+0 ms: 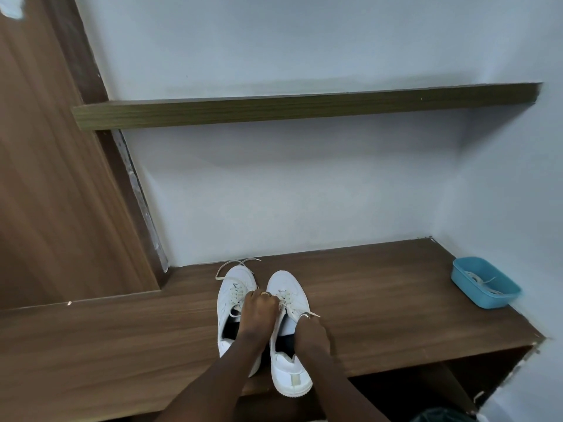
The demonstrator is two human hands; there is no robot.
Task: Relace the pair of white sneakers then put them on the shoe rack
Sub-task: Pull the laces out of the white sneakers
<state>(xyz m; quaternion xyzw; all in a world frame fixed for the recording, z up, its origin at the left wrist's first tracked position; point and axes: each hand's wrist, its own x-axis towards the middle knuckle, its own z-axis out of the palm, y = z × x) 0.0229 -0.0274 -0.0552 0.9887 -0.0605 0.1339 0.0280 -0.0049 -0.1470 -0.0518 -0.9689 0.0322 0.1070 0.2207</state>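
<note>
Two white sneakers, left sneaker [227, 300] and right sneaker [289, 370], share the wooden shelf [396, 300]. Left grip [259, 306] pinches the right sneaker's laces [288, 302]; right grip [310, 332] holds one lace end [314, 314].

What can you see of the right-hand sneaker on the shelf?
The right-hand sneaker is white, low-cut, leather-looking, thick-soled, dark inside. It stands upright on the wooden shelf, toe to the wall, heel at the front edge, beside the other sneaker. Its cream lace is loose; the left hand and right hand both pinch it.
</note>
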